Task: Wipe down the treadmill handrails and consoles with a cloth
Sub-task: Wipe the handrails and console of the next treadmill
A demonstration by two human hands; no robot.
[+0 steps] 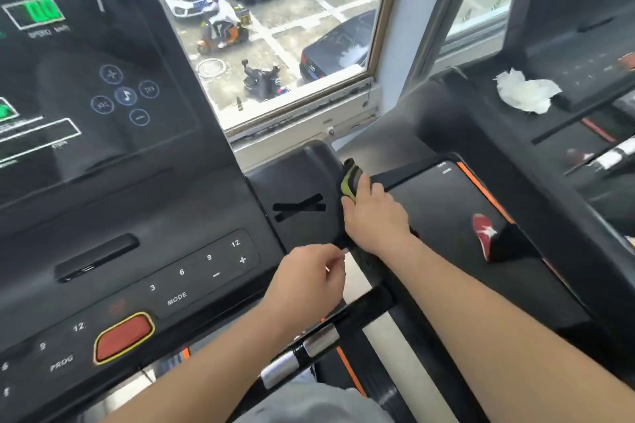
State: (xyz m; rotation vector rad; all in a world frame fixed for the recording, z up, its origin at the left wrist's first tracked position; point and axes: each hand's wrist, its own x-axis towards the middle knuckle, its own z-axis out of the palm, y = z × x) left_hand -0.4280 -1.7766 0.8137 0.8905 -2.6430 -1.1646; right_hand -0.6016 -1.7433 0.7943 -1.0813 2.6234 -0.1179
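Note:
A black treadmill console (103, 182) with a lit green display and a red stop button fills the left. Its right end is a black side panel (302, 182) with a cross of black tape. My right hand (374, 213) presses a yellow-green and grey cloth (351, 178) against the right edge of that panel, where the handrail begins. My left hand (309, 281) hovers with fingers curled just below the console's right corner, holding nothing I can see. A black handrail bar (309, 350) with silver sensor plates runs under my left forearm.
A window (275, 44) straight ahead looks down on parked cars and scooters. To the right stands a second treadmill (515, 250) with an orange-edged belt; a red shoe shows on it. A crumpled white tissue (525, 94) lies on that machine's console ledge.

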